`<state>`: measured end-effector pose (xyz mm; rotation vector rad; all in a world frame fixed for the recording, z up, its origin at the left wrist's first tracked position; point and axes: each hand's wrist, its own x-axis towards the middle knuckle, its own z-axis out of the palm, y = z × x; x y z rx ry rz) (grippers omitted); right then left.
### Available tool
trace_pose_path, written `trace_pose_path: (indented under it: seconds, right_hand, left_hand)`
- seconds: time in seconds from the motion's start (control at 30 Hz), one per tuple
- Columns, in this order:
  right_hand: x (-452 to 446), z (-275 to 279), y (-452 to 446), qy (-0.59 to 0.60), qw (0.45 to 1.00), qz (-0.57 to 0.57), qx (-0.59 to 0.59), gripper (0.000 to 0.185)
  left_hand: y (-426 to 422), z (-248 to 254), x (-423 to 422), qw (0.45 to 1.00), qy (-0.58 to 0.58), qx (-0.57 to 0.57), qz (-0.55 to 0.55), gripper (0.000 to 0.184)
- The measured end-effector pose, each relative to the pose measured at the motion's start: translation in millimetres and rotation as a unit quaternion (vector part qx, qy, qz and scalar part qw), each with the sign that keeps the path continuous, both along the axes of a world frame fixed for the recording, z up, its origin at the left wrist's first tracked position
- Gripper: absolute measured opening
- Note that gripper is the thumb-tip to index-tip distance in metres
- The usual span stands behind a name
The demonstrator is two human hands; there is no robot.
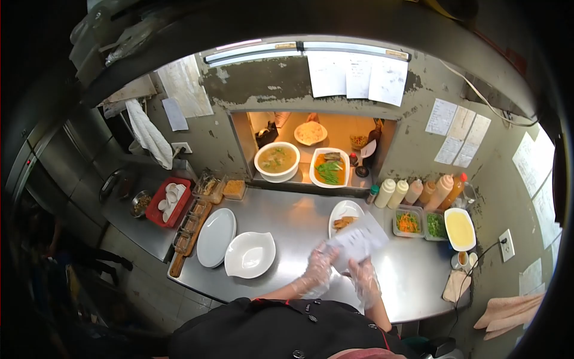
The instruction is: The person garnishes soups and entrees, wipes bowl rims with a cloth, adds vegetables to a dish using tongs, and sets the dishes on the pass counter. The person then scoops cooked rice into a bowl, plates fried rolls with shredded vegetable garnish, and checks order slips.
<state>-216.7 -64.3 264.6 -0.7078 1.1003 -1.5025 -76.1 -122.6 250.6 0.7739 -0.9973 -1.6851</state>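
My left hand, in a clear plastic glove, has its fingers closed on the lower left edge of a white printed paper. At the paper's lower edge is my right hand, gloved too, its fingers closed on the sheet. Behind the paper, partly covered by it, a white plate holds brown food pieces. To the left on the steel counter lie an empty leaf-shaped white bowl and oval white plates.
In the wall opening stand a soup bowl, a dish with greens and a rice bowl. Squeeze bottles and vegetable tubs line the right back. A wooden rack and red basket are left.
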Motion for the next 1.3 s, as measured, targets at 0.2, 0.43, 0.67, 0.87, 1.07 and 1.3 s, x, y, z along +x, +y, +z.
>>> trace_pose_path:
  seconds: [0.2, 0.43, 0.67, 0.87, 1.07, 1.3]
  right_hand:
    - [-31, -16, -6, -0.096, 0.977, -0.183, -0.044, 0.032]
    - [-98, -13, 63, -0.041, 0.968, -0.244, -0.044, 0.037]
    - [-143, -91, 127, 0.099, 0.947, -0.297, 0.068, 0.035]
    - [-133, -102, 134, 0.061, 0.939, -0.333, 0.067, 0.029]
    - [-136, -86, 123, 0.135, 0.949, -0.268, 0.093, 0.030]
    - [-146, -87, 108, 0.173, 0.951, -0.225, 0.121, 0.026]
  left_hand:
    - [-12, -5, 1, 0.986, -0.104, 0.029, -0.124, 0.045]
    - [-235, 131, 0, 0.933, -0.245, -0.230, 0.126, 0.030]
    - [-340, 260, -11, 0.839, -0.236, -0.354, 0.340, 0.039]
    - [-365, 252, 1, 0.814, -0.158, -0.454, 0.327, 0.026]
    - [-355, 236, 101, 0.779, -0.202, -0.448, 0.390, 0.043]
    - [-362, 276, 210, 0.759, -0.360, -0.381, 0.387, 0.044]
